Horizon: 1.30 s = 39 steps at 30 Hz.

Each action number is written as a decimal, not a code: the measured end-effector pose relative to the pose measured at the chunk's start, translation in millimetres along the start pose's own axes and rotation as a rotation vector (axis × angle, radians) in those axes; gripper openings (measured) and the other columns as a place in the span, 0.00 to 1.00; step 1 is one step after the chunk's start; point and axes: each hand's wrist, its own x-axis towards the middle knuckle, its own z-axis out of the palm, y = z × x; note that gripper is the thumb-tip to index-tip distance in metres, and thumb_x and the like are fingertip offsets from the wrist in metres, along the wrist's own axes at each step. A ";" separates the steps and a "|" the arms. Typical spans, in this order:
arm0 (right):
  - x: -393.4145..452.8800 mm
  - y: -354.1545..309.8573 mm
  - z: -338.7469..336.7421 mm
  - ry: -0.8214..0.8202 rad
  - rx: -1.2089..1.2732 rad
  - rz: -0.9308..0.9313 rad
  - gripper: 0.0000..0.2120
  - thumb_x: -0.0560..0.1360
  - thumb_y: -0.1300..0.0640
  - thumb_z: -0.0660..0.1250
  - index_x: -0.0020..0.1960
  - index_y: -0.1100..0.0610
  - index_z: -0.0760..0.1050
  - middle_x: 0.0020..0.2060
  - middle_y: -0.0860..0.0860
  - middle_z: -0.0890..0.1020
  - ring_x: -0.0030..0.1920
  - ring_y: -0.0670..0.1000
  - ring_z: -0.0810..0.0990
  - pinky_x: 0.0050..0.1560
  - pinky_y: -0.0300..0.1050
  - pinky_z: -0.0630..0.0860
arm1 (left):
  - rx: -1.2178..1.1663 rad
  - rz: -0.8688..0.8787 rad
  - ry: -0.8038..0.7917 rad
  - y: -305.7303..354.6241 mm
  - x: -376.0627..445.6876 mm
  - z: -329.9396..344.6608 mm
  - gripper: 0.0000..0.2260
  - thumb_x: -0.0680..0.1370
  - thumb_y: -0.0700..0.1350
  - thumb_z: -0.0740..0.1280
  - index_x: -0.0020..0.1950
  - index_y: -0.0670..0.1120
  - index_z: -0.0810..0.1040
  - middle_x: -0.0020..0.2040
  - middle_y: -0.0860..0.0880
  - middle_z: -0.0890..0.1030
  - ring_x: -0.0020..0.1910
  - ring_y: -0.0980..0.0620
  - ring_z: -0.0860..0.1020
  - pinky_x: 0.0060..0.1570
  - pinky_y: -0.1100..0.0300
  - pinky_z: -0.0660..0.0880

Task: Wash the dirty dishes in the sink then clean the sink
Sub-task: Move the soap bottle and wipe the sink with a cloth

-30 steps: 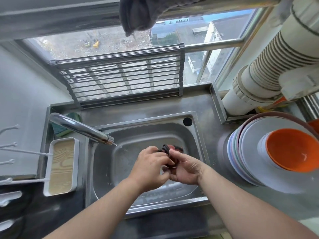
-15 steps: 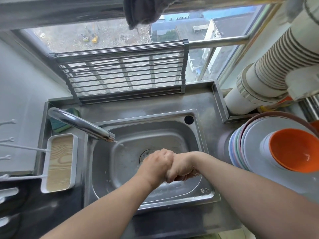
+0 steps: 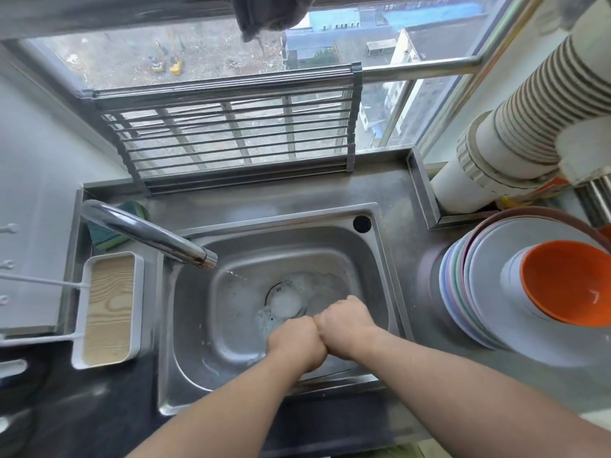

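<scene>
Over the front right of the steel sink (image 3: 198, 312), my left hand (image 3: 296, 342) and my right hand (image 3: 347, 320) are clenched into fists, knuckles pressed together and backs facing up. Whatever they squeeze is hidden inside them; a dark scrubber lay between them a second ago. White foam (image 3: 286, 304) covers the drain just beyond my fists. The faucet (image 3: 148, 233) reaches in from the left, and a thin trickle of water falls from its spout. No dishes lie in the basin.
A stack of plates (image 3: 489, 292) with an orange bowl (image 3: 568, 282) on top stands on the right counter. On the left are a white tray with a wood insert (image 3: 107, 309) and a green sponge (image 3: 102, 236). A roll-up rack (image 3: 231, 137) leans against the window.
My hands closed over the dark scrubber, turned palms down and moved toward the sink's front right. Foam has appeared on the drain.
</scene>
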 end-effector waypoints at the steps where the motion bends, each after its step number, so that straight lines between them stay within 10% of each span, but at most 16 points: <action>1: 2.4 0.2 -0.8 0.046 -0.027 -0.025 0.10 0.80 0.58 0.62 0.55 0.51 0.82 0.54 0.52 0.87 0.57 0.57 0.84 0.56 0.50 0.67 | -0.043 -0.003 -0.056 -1.7 3.5 -2.3 0.14 0.76 0.44 0.62 0.59 0.50 0.81 0.57 0.48 0.85 0.56 0.44 0.84 0.45 0.54 0.77; 6: 10.5 -3.1 -6.5 0.132 -0.060 -0.073 0.08 0.82 0.58 0.61 0.53 0.52 0.80 0.50 0.52 0.87 0.55 0.58 0.81 0.50 0.51 0.63 | -0.417 -0.071 -0.262 -15.6 9.2 -14.6 0.07 0.66 0.35 0.73 0.39 0.45 0.78 0.31 0.46 0.77 0.26 0.49 0.73 0.22 0.67 0.67; 12: 7.5 -2.0 7.0 0.173 0.148 -0.121 0.12 0.79 0.53 0.66 0.60 0.49 0.67 0.48 0.54 0.85 0.45 0.61 0.84 0.37 0.50 0.67 | -0.641 -0.016 -0.199 -29.2 2.9 -7.8 0.13 0.67 0.39 0.68 0.50 0.51 0.74 0.40 0.48 0.78 0.33 0.51 0.73 0.31 0.60 0.67; 19: 10.1 31.3 -5.7 -0.690 1.446 0.465 0.06 0.72 0.51 0.64 0.37 0.50 0.70 0.29 0.49 0.70 0.28 0.49 0.62 0.30 0.42 0.57 | -0.005 0.698 0.501 -48.9 -8.3 -2.3 0.34 0.69 0.36 0.69 0.76 0.46 0.72 0.75 0.44 0.72 0.70 0.42 0.74 0.69 0.48 0.75; 24: 5.3 29.4 -26.3 -1.254 1.589 0.129 0.11 0.70 0.53 0.65 0.33 0.49 0.63 0.22 0.46 0.62 0.26 0.47 0.54 0.27 0.41 0.51 | 0.053 0.815 0.624 -43.9 -5.4 -19.4 0.14 0.65 0.40 0.81 0.48 0.42 0.81 0.42 0.44 0.82 0.37 0.40 0.82 0.28 0.54 0.77; 32: 10.1 -11.0 -29.0 -0.290 0.600 0.107 0.07 0.73 0.50 0.62 0.42 0.52 0.76 0.36 0.48 0.79 0.37 0.55 0.78 0.33 0.44 0.68 | 0.355 0.322 0.258 -39.7 -0.3 -32.2 0.08 0.75 0.41 0.65 0.52 0.51 0.76 0.51 0.50 0.84 0.51 0.42 0.84 0.41 0.58 0.68; 39: 17.5 -26.7 -11.8 0.113 0.257 0.027 0.09 0.78 0.52 0.61 0.55 0.50 0.78 0.48 0.50 0.86 0.47 0.59 0.85 0.40 0.48 0.68 | 0.096 0.100 0.157 -50.8 4.7 -29.4 0.08 0.72 0.45 0.59 0.45 0.55 0.75 0.42 0.54 0.80 0.42 0.46 0.75 0.38 0.56 0.69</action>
